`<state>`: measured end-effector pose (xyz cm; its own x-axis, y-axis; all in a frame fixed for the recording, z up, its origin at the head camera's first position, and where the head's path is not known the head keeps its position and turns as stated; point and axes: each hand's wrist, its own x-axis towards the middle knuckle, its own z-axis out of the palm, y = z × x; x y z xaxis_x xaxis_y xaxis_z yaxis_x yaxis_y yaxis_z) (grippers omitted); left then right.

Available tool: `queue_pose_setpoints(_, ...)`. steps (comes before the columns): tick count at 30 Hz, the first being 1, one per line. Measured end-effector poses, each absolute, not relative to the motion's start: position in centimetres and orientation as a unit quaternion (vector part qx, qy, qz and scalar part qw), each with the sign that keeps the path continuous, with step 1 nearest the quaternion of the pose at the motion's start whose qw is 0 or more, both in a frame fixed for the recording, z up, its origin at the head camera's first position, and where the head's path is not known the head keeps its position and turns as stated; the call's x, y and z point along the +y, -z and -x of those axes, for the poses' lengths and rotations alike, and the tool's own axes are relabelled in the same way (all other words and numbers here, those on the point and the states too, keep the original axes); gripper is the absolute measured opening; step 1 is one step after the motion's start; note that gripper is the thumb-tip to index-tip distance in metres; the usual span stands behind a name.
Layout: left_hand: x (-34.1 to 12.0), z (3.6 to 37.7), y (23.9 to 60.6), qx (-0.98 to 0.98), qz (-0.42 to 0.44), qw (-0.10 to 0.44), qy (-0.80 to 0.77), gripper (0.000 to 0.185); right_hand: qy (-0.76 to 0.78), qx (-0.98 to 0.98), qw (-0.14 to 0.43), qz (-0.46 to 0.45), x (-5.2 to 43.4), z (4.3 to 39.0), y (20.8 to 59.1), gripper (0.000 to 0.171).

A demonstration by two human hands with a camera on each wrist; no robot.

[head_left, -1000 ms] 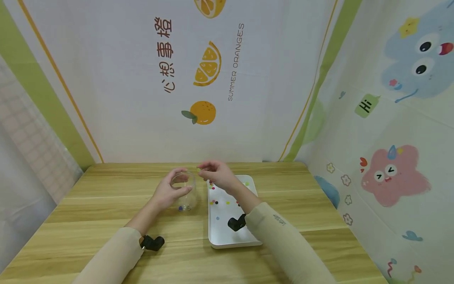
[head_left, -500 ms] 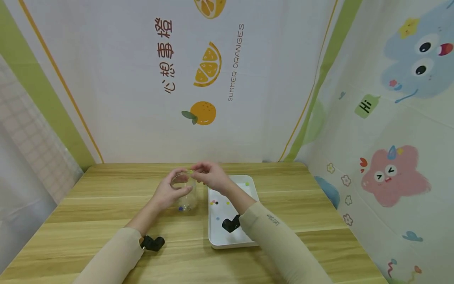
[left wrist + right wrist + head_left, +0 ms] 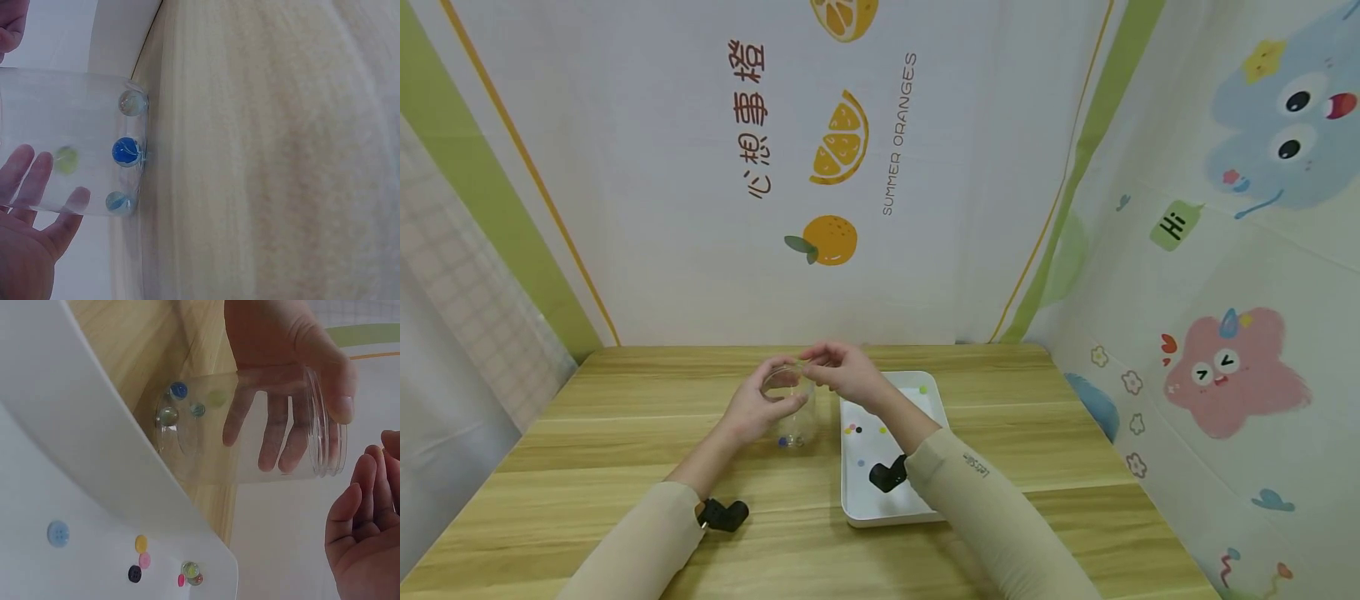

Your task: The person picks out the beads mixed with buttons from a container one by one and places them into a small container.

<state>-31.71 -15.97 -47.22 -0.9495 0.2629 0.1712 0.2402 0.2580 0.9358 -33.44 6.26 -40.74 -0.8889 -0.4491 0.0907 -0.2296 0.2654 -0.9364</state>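
Overhead, my left hand (image 3: pixel 758 406) wraps the clear jar (image 3: pixel 790 404), which stands upright on the wooden table (image 3: pixel 625 433) just left of the white tray (image 3: pixel 880 508); my right hand (image 3: pixel 842 372) hovers over its mouth, fingers loosely curled, holding nothing I can see. From the left wrist, marbles (image 3: pixel 125 152) rest on the jar's bottom while a green one (image 3: pixel 65 159) sits higher. From the right wrist, the jar's long axis runs base to rim (image 3: pixel 325 419); it seems light, rigid and slippery, best gripped around the wall.
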Motion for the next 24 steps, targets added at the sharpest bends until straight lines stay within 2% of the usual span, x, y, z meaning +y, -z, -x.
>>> queue_pose_setpoints(10, -15.9, 31.8, 47.4, 0.792, -0.159, 0.008, -0.589, 0.068, 0.580, 0.784, 0.083, 0.206, 7.8, 34.2, 41.4, 0.053)
queue_pose_setpoints(24, -15.9, 31.8, 47.4, 0.797, -0.162, -0.005, -0.581, 0.067, 0.573, 0.793, 0.075, 0.192, 10.7, 34.8, 42.5, 0.056)
